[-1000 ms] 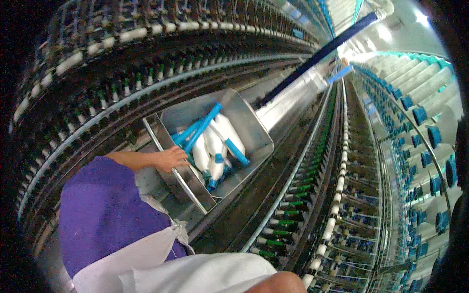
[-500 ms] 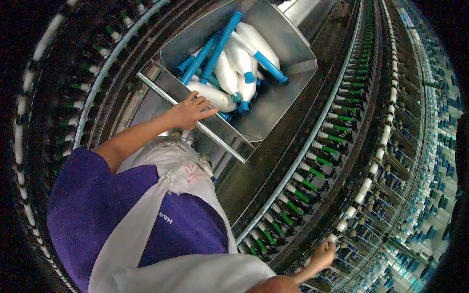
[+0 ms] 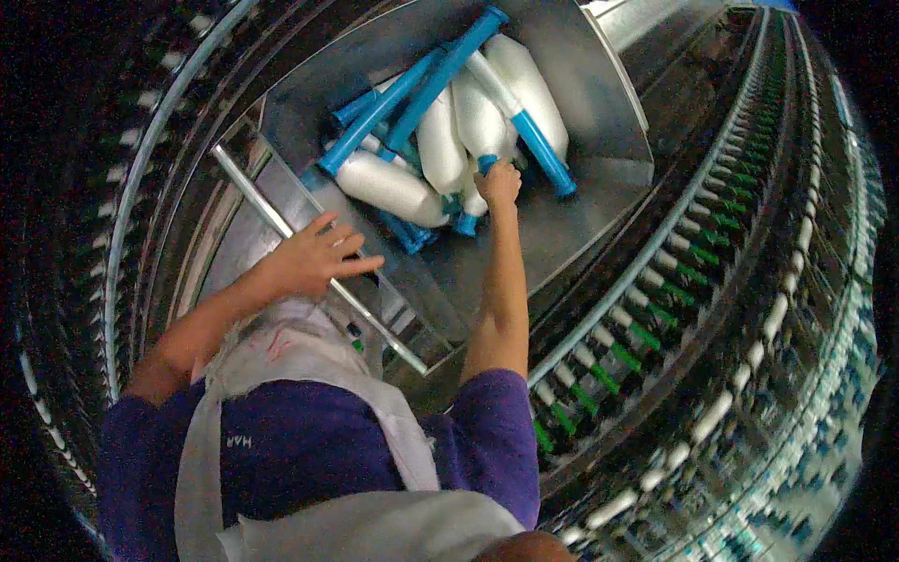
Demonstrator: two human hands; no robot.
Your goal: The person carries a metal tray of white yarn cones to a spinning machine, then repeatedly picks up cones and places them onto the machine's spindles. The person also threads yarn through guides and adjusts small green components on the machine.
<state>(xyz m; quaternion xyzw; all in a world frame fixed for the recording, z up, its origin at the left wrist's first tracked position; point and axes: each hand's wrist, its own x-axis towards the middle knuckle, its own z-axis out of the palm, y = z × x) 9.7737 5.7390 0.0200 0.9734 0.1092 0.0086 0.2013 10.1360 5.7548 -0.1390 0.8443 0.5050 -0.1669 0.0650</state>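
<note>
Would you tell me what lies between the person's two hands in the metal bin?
In the head view, a white yarn bobbin on a blue tube lies between the left hand, resting on the bin's rail, and the right hand.

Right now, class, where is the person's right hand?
In the head view, the right hand is upper centre, inside the metal bin, gripping among the white yarn bobbins on blue tubes.

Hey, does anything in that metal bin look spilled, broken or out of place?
Nothing stands out. The bin holds white yarn bobbins and bare blue tubes piled loosely at mixed angles, none visibly broken or outside it. The left hand rests on the rail; the right hand reaches among the bobbins.
</note>
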